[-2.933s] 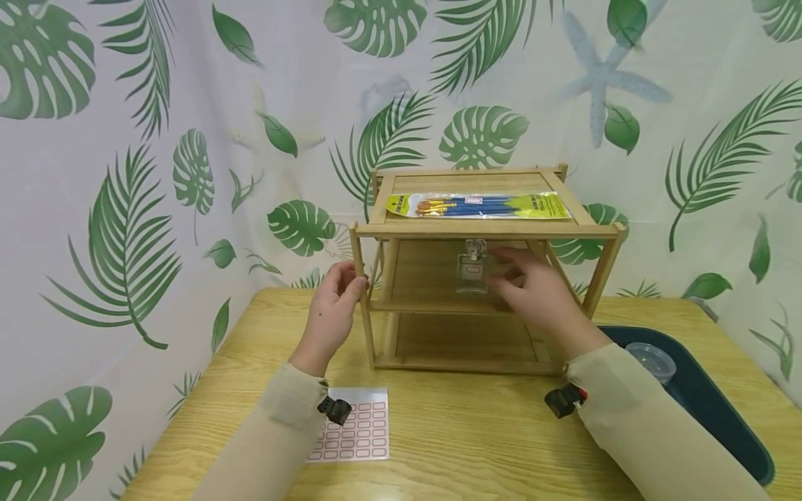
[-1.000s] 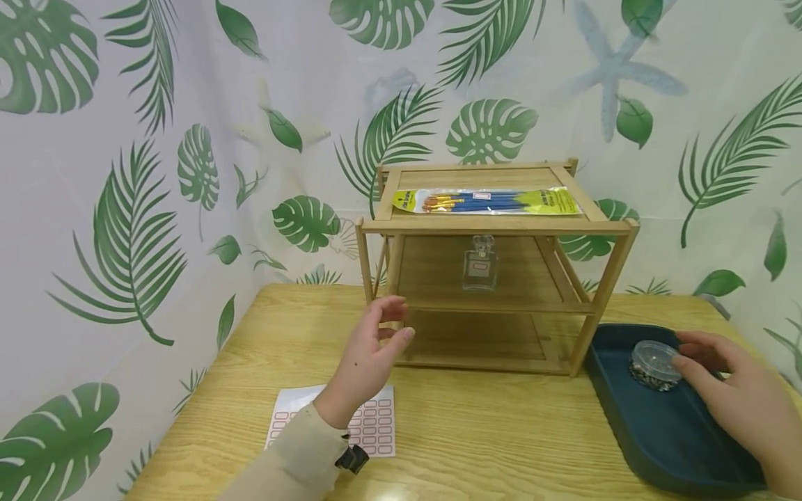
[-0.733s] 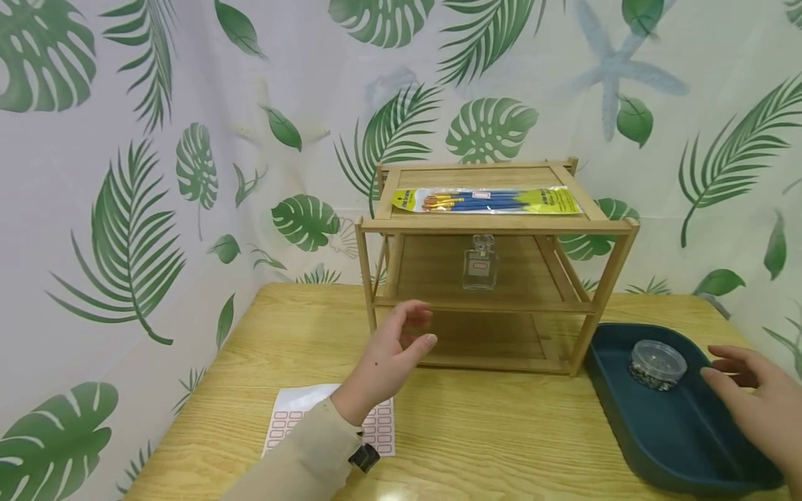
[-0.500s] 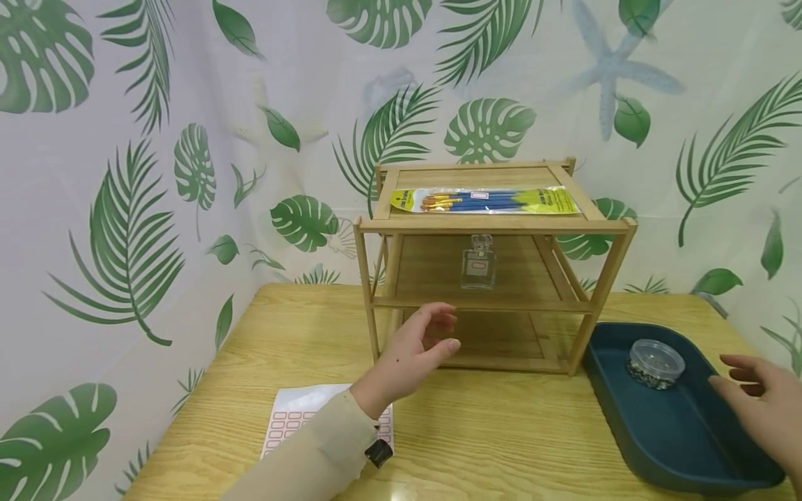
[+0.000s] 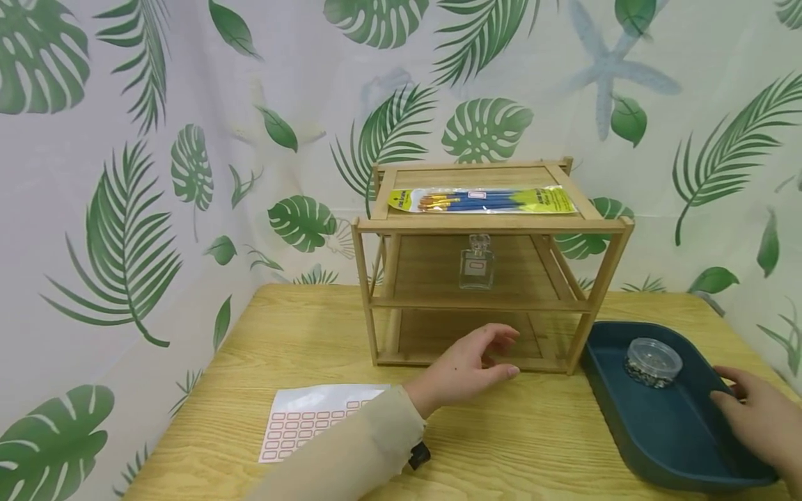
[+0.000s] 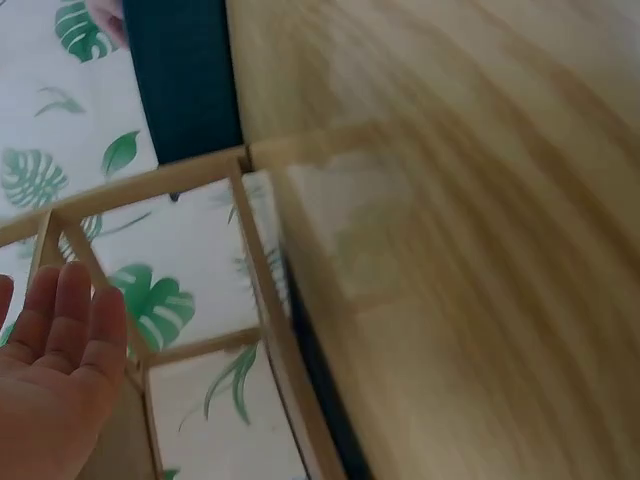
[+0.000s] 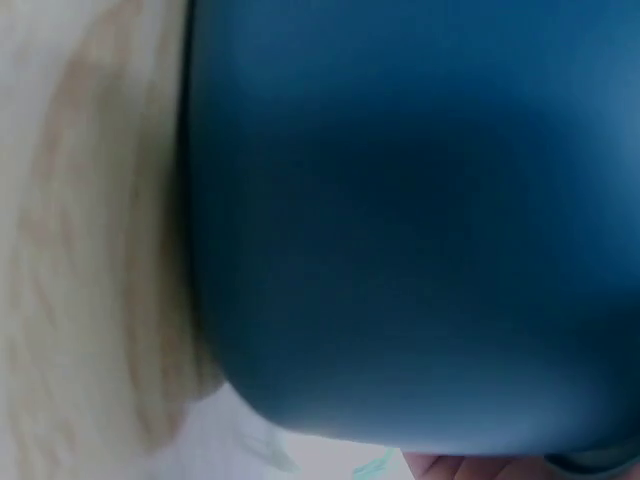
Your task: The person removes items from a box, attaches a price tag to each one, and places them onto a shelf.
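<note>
My right hand [image 5: 761, 417] is at the right rim of a dark blue tray [image 5: 664, 445], thumb over the edge and fingers at its outer side; the right wrist view shows fingertips [image 7: 470, 467] by the tray's wall. In the tray sits a clear round lidded container [image 5: 653, 362] of small dark and light bits. My left hand [image 5: 466, 369] reaches across before the wooden rack [image 5: 495, 304], fingers loosely bent and holding nothing. A clear glass perfume bottle [image 5: 477, 268] with a red-framed label stands on the middle shelf. A packet of paintbrushes [image 5: 479, 200] lies on top.
A white sheet of red-framed labels [image 5: 301, 424] lies on the wooden table [image 5: 501, 459], partly under my left sleeve [image 5: 363, 445]. The tray stands right beside the rack's right front leg. A leaf-patterned cloth [image 5: 250, 174] hangs behind and at the left.
My right hand has left the bottle standing on the middle shelf, touched the round container, then moved to the tray's right rim. My left hand has left the rack's post and swung right.
</note>
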